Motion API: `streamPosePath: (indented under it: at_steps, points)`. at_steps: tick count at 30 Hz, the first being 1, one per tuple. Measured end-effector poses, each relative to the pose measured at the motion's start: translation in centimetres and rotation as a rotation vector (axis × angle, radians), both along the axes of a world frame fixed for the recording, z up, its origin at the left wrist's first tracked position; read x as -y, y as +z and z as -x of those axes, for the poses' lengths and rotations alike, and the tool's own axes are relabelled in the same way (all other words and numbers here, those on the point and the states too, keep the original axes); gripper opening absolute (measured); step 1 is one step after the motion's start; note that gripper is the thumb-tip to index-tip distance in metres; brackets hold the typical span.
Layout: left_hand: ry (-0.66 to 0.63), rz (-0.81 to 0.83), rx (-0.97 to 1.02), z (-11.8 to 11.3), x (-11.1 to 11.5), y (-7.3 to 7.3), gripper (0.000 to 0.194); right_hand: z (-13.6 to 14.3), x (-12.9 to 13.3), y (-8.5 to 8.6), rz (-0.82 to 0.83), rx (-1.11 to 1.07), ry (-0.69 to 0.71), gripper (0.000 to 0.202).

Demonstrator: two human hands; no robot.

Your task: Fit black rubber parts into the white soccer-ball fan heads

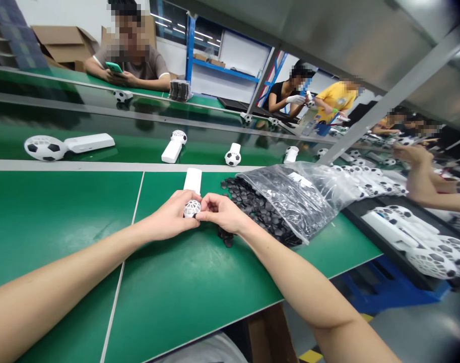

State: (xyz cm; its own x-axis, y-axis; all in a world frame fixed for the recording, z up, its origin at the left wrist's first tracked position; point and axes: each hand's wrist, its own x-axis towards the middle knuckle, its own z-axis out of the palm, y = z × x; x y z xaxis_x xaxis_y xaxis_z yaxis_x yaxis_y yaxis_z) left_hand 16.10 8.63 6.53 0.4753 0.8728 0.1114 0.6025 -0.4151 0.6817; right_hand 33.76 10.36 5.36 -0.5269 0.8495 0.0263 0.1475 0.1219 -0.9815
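My left hand point(173, 216) is wrapped round the head of a white handheld device shaped like a football, with an openwork grille point(192, 207). Its flat white handle point(193, 180) points away from me on the green table. At the right side of the ball, my right hand point(221, 212) is closed, thumb and fingertips pinched against the edge. A dark spot shows by the thumb tip, too small to tell whether it is a loose piece. Just right of that hand, small black pieces point(267, 212) spill from a clear plastic bag point(305, 196).
Behind a pale rail point(82, 165), several football-headed devices point(44, 147) lie along a green conveyor point(139, 143). More fill a black tray point(414, 237) at right, near another person's arm point(422, 176). A slanted metal post point(388, 96) rises there. Across the line, a person holds a phone point(114, 67).
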Motion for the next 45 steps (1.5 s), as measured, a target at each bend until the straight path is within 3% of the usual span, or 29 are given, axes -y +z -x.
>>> streamPosePath:
  at_steps: [9,18,24,28,32,34,37,42,45]
  points:
    - [0.003,0.000,-0.025,-0.1,0.0,0.1,0.040,-0.2,-0.1,-0.1,0.094,-0.069,-0.004,0.022]
    - [0.009,0.066,0.007,0.1,0.0,0.2,0.046,-0.1,0.1,-0.2,-0.021,-0.011,-0.039,0.024]
    - [0.036,0.062,0.064,0.0,-0.2,-0.1,0.038,0.1,0.3,0.0,-0.022,0.009,-0.032,0.023]
    - [0.041,0.094,0.082,-0.2,-0.2,-0.2,0.040,-0.9,-1.0,0.5,-0.116,0.059,-0.070,0.024]
    - [0.024,0.110,0.052,-0.2,-0.1,-0.2,0.041,-3.6,-3.3,0.4,-0.407,0.430,-0.449,0.019]
    - [0.034,0.101,0.043,-0.2,-0.1,-0.2,0.042,-4.7,-4.0,0.1,-0.452,0.615,-0.536,0.012]
    - [0.039,0.093,0.042,-0.2,-0.1,-0.1,0.041,-5.2,-4.2,-0.3,-0.474,0.741,-0.509,0.006]
    - [0.020,0.062,0.036,-0.2,0.0,-0.3,0.038,-4.4,-3.7,-0.2,-0.531,0.928,-0.463,0.013]
    - [0.107,0.015,0.025,-0.3,0.0,-0.6,0.046,-3.9,-3.6,-0.1,-0.574,1.012,-0.439,0.012]
